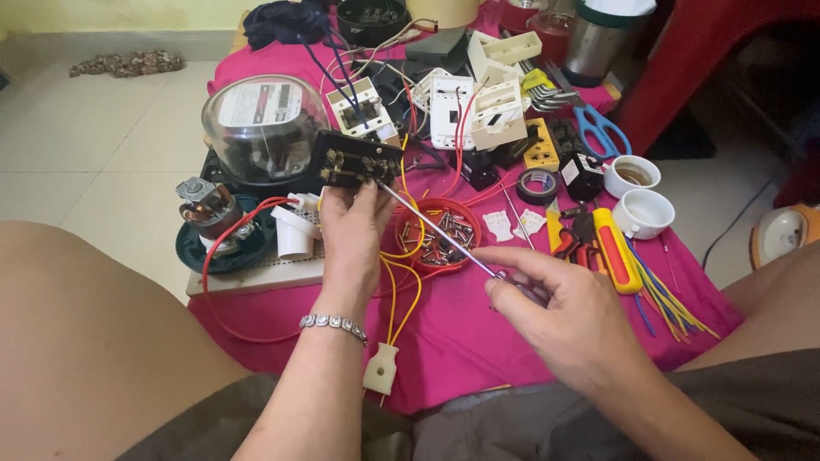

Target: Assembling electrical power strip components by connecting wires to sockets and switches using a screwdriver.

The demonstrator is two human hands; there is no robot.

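The person sat with both knees spread around a low counter (pixel 478 341) covered in bright pink cloth. The left hand (pixel 352 243), a beaded silver bracelet (pixel 333 323) at its wrist, pinched the lower edge of a black rectangular terminal block with brass screws (pixel 357 162), holding it tilted up just in front of a round glass-domed electricity meter (pixel 260 126). The right hand (pixel 547 307) was closed around the handle of a slim metal-shafted screwdriver (pixel 436 230), whose shaft ran up and to the left, its tip meeting the bottom right corner of the black block beside the left fingers.

Under the shaft stood a round red dish filled with small screws (pixel 437 232). Yellow wires (pixel 400 282) dropped from the block, passing the left wrist, and ended at a small cream plastic connector (pixel 381 369) lying near the counter's front edge. A red wire (pixel 224 256) looped from the left side past a dark green round base carrying a metal motor part (pixel 218 226), which rested on a white perforated board (pixel 282 269).

To the right of the dish lay a roll of black tape (pixel 538 183), a yellow-and-red handled tool (pixel 613 248), a bundle of coloured wires (pixel 666 299), and two white ceramic lamp holders (pixel 636 192). Farther back were white plastic switch boxes (pixel 474 102), blue-handled scissors (pixel 602 130) and a set of hex keys (pixel 547 90).
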